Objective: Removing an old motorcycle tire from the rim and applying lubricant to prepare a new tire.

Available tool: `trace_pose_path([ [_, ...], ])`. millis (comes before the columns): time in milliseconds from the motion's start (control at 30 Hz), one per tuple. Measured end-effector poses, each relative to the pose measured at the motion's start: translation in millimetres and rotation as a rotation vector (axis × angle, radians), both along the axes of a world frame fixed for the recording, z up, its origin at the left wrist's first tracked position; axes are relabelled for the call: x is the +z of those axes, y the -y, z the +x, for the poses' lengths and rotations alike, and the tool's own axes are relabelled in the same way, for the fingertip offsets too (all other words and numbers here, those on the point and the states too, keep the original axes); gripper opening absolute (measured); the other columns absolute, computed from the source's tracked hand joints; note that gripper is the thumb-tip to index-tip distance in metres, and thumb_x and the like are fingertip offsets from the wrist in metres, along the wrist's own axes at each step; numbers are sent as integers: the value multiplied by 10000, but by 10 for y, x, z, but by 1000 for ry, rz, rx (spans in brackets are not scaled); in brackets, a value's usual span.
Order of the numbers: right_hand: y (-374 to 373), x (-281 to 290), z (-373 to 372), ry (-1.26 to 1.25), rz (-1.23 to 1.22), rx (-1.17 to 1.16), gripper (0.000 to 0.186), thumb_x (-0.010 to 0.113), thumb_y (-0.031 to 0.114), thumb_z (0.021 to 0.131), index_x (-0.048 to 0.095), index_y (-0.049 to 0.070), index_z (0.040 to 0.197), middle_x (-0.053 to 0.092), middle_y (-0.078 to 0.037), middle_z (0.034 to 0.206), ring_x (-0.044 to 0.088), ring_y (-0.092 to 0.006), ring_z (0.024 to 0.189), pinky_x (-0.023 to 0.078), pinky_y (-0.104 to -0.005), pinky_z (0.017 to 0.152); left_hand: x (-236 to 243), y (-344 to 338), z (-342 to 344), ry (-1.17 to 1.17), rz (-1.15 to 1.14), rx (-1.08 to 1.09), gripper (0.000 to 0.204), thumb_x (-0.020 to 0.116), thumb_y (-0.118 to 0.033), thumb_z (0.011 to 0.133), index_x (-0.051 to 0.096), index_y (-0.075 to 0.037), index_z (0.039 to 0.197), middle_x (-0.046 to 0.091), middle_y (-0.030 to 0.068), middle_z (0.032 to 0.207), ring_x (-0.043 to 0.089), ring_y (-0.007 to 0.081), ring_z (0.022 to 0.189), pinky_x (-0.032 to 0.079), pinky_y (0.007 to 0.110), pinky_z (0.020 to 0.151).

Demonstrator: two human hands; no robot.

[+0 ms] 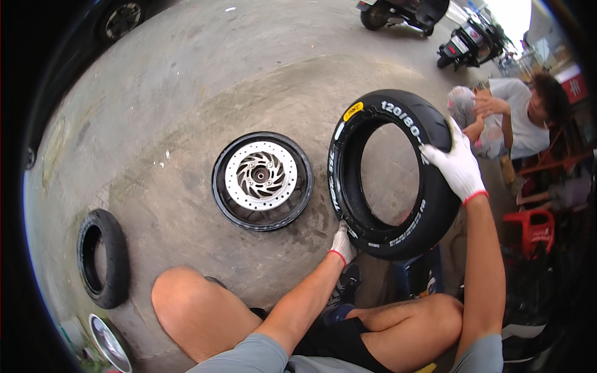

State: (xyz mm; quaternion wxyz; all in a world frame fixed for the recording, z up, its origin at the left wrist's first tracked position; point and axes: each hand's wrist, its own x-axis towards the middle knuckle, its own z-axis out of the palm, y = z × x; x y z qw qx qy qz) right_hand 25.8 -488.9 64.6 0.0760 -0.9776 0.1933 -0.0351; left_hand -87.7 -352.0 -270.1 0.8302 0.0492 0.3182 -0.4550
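Observation:
Between my two gloved hands a black motorcycle tyre (435,211) with white lettering and a yellow label stands tilted, raised off the ground. My right hand (458,163), in a white knit glove with a red cuff, grips its upper right side, thumb over the sidewall and fingers over the tread. My left hand (343,242), gloved the same way, holds the lower left edge; most of its fingers are hidden behind the rubber. Left of the tyre, a black wheel rim (219,193) lies flat on the concrete. A silver brake disc (232,177) with drilled holes faces up on it.
Another black tyre (115,261) is at the far left, near a round metal basin (111,343). A blue stool (407,276) is below the held tyre. At right sits a person (522,109) near a red plastic chair (540,230). Scooters (472,43) and a dark car (121,22) stand farther off.

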Motion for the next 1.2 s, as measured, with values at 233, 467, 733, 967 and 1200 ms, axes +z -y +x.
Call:
trace_pose_path([
  [233,-560,375,-173,58,11,79,881,763,278,755,346,65,1502,445,-228,1415,469,-349,1320,385,-404,1099,160,29,-246,-49,-34,60,681,288,-560,1033,366,-74,1504,362,109,1566,314,303,1448,192,470,1216],
  [467,-709,1264,-667,313,542,228,757,582,75,790,335,-36,1497,517,-182,1379,555,-219,1220,419,-333,1065,769,-526,-165,-47,-13,198,632,336,-542,1018,483,-82,1425,501,120,1456,462,302,1333,323,462,1151],
  [733,-539,753,-932,464,972,437,942,676,271,736,260,-43,1521,386,-172,1509,410,-261,1382,306,-376,1151,1170,-2029,603,206,478,594,544,380,-514,981,611,-101,1249,673,114,1176,625,302,1084,486,465,998],
  [967,-599,-1265,-731,436,1598,218,837,628,209,856,201,-39,1532,399,-163,1493,443,-249,1340,342,-369,1129,884,-3174,480,354,685,735,622,316,-554,1018,538,-99,1379,620,100,1328,608,303,1165,469,440,1043],
  [1200,-789,-2275,-585,412,1850,-95,731,596,107,891,249,-5,1524,485,-134,1422,533,-218,1249,442,-350,1056,369,-3465,625,303,870,631,622,317,-532,1035,530,-60,1380,630,99,1311,609,286,1163,463,413,1045],
])
